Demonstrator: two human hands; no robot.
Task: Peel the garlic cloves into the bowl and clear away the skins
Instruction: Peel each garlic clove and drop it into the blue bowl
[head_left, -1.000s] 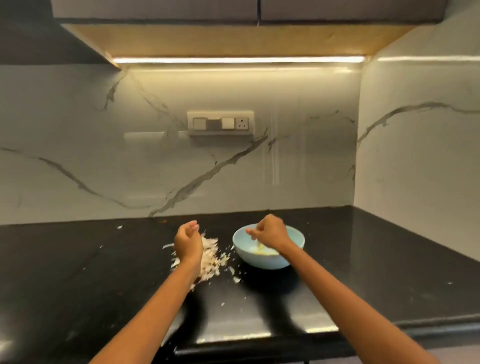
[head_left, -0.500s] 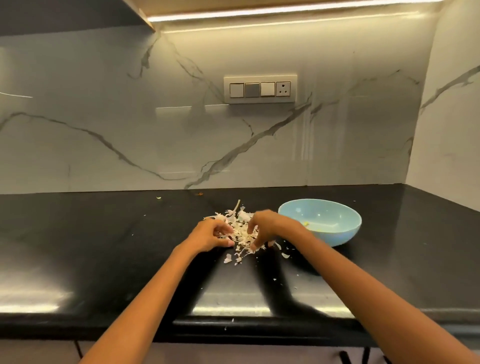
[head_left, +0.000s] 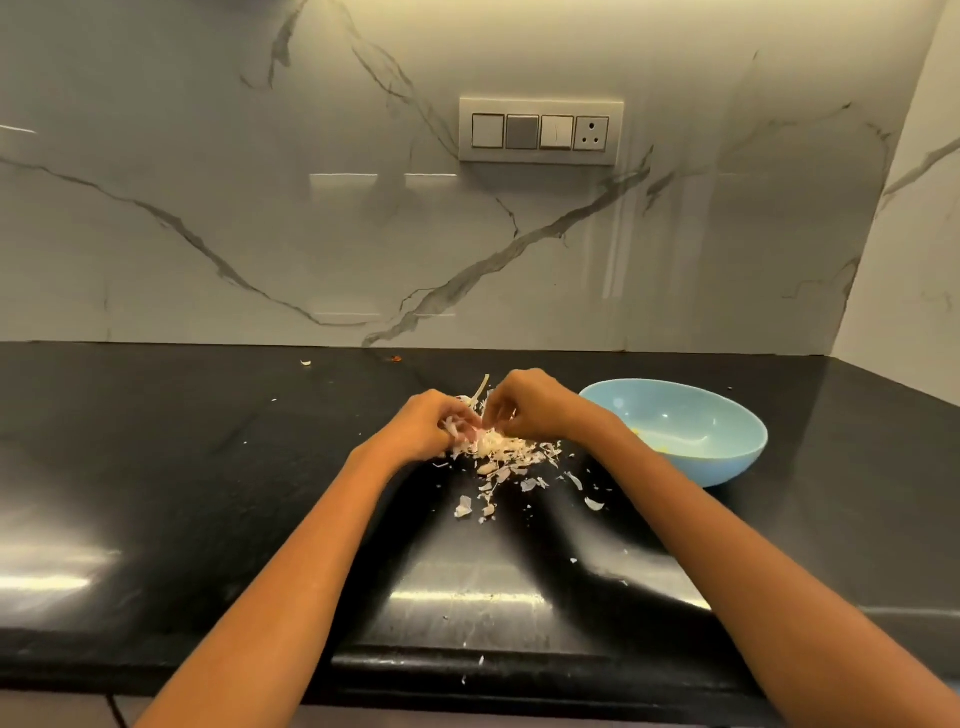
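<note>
Garlic skins (head_left: 498, 449), papery white heap on glossy black table (head_left: 208, 493): both hands, left (head_left: 423, 426) and right (head_left: 524, 405), have moved from pale blue bowl (head_left: 675, 431); fingers pinching scraps, so clearing has begun.

Home kitchen, black stone countertop (head_left: 208, 493), marble backsplash (head_left: 260, 234), wall switch panel (head_left: 540, 131)
</note>
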